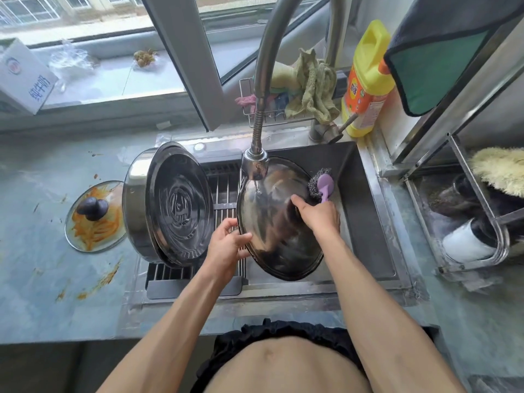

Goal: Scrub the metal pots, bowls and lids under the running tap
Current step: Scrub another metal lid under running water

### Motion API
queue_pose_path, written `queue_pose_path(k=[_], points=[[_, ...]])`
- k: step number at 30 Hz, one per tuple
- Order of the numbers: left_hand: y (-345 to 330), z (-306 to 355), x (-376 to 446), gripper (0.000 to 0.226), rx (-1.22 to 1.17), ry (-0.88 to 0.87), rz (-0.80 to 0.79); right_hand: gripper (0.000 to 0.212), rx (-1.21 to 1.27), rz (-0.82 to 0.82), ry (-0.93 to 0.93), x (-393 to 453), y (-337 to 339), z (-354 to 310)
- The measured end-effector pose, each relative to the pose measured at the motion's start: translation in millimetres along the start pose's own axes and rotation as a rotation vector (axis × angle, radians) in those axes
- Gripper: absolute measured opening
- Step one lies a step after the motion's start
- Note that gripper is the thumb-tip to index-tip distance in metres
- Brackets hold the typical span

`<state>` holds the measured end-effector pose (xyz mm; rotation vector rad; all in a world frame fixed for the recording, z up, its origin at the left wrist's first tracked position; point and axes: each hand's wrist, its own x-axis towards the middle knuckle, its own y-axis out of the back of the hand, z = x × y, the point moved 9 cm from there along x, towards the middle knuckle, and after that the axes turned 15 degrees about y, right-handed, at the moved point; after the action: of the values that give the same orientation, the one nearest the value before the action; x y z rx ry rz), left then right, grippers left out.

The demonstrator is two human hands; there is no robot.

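Note:
A large round metal lid (272, 239) is held tilted in the sink (365, 222), under the tap head (254, 163), from which a thin stream of water falls onto it. My left hand (226, 242) grips the lid's left rim. My right hand (314, 214) grips the lid's dark knob at the middle. A steel-wool scrubber with a purple handle (321, 184) lies behind the lid, against its upper right edge. A big metal pot (167, 205) stands tipped on its side on the drying rack (224, 191) to the left.
A dirty glass lid (95, 217) with orange food scraps lies on the stained counter at left. Behind the sink stand a yellow detergent bottle (365, 83) and a wire caddy with rags (306, 89). A metal dish rack (467, 211) stands on the right.

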<state>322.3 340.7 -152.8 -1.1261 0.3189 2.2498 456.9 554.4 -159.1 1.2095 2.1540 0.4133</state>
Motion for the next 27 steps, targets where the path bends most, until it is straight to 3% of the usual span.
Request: queue_pose_path(k=[3, 8, 10, 14, 16, 18, 19, 23, 27], points=[[1.6, -2.9, -0.2, 0.036, 0.008, 0.007, 0.005, 0.103, 0.097, -0.013, -0.079, 0.2, -6.9, 10.7], [-6.8, -11.3, -2.1, 0.041, 0.122, 0.072, -0.08, 0.041, 0.243, 0.061, -0.073, -0.7, -7.0, 9.3], [-7.2, -8.5, -1.0, 0.041, 0.141, 0.094, -0.078, 0.031, 0.271, 0.067, -0.019, 0.7, -7.2, 4.4], [-2.8, 18.1, 2.7, 0.075, 0.076, 0.068, -0.067, 0.041, 0.217, 0.032, 0.102, 2.4, -2.9, -4.7], [-2.5, 36.7, 3.8, 0.062, 0.057, 0.03, -0.056, 0.046, 0.167, 0.013, 0.193, 1.7, -0.2, -10.1], [0.2, 50.9, 6.3, 0.027, 0.059, 0.007, -0.016, 0.054, 0.135, -0.008, 0.273, 0.9, 2.0, -15.7], [0.2, 54.2, 9.2, 0.021, 0.065, 0.003, -0.008, 0.057, 0.111, -0.014, 0.311, 0.7, 3.8, -19.3], [0.5, 41.3, 17.1, 0.035, 0.032, 0.077, 0.013, 0.073, 0.115, -0.021, 0.427, -1.0, 9.0, -33.5], [-0.3, 12.4, 23.0, 0.034, -0.107, 0.181, 0.057, 0.043, 0.131, 0.034, 0.41, 3.1, 21.5, -31.5]])
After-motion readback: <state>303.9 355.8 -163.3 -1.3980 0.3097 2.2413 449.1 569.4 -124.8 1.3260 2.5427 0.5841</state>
